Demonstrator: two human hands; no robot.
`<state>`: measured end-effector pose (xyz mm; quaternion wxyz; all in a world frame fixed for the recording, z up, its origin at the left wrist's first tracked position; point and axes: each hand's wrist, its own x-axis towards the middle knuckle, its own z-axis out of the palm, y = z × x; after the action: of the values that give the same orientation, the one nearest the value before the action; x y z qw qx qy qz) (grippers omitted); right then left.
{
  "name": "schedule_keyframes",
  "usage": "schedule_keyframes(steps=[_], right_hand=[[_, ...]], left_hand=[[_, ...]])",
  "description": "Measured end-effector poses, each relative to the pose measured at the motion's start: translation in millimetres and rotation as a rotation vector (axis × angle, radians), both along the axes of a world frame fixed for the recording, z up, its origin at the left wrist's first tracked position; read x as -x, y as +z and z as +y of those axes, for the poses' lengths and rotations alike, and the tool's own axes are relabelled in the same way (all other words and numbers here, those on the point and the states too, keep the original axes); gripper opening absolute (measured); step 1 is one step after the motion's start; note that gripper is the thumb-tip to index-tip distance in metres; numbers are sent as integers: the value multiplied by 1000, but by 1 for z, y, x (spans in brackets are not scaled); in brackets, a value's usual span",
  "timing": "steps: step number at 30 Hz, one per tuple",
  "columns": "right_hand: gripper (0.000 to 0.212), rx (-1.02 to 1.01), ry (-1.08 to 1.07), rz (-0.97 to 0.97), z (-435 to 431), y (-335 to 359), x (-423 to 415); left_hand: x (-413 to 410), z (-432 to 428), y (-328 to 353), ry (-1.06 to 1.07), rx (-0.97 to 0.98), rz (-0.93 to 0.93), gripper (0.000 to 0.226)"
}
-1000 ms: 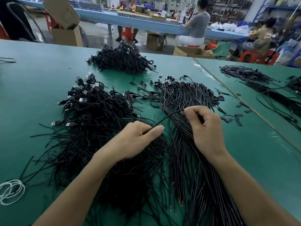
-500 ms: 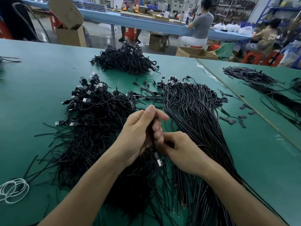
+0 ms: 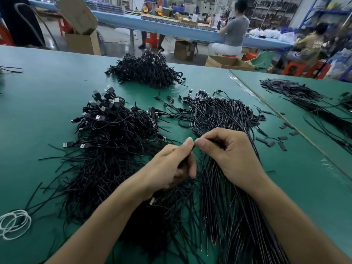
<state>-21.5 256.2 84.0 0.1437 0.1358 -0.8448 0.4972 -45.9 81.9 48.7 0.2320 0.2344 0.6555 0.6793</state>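
My left hand (image 3: pixel 171 166) and my right hand (image 3: pixel 230 155) meet above the green table (image 3: pixel 38 115), thumb tips almost touching, and both pinch one thin black cable (image 3: pixel 193 147) between them. A silver USB plug (image 3: pixel 152 201) hangs below my left wrist. Under my left hand lies a tangled heap of black USB cables (image 3: pixel 112 138). Under my right hand runs a straighter bundle of black cables (image 3: pixel 224 206) with small connectors at its far end and red-tipped bare wires near me.
A third heap of black cables (image 3: pixel 146 71) sits farther back. Short black tube pieces (image 3: pixel 270 143) lie scattered on the right, with more (image 3: pixel 289 90) on the neighbouring table. White cord loops (image 3: pixel 13 223) lie at the left edge. People sit at the blue bench (image 3: pixel 190 29) behind; cardboard boxes (image 3: pixel 83 42) stand on the floor.
My hands rose and moved apart from a close clasp. My right hand went up and right, and now both pinch the cable at thumb-tip height.
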Motion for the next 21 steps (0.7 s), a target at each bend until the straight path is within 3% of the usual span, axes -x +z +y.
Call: schedule_keyframes(steps=[3,7,9,11,14,16,18,21], right_hand=[[26,75,23,-115,-9,-16,-1],[34,-129,121,-231,-23,-37,-12],[32,-261,172,-216,-26,-38,-18],[29,-356,181,-189,-24,-31,-20],[22,-427,113,-108,-16,-17,-19],[16,-407,59,-46,-10,-9,-17],[10,-352,13,14,-4,-3,-14],[12,-192,-13,39,2,4,-11]], left_hand=[[-1,-7,8,-121,-206,-123,53],[3,-8,10,-55,-612,-251,41],[5,-5,8,58,-676,-202,39],[8,-3,1,204,-597,-39,36],[11,0,-8,459,-203,303,27],[9,1,-9,421,24,425,27],[3,4,-9,311,132,427,37],[-4,8,-4,179,121,138,53]])
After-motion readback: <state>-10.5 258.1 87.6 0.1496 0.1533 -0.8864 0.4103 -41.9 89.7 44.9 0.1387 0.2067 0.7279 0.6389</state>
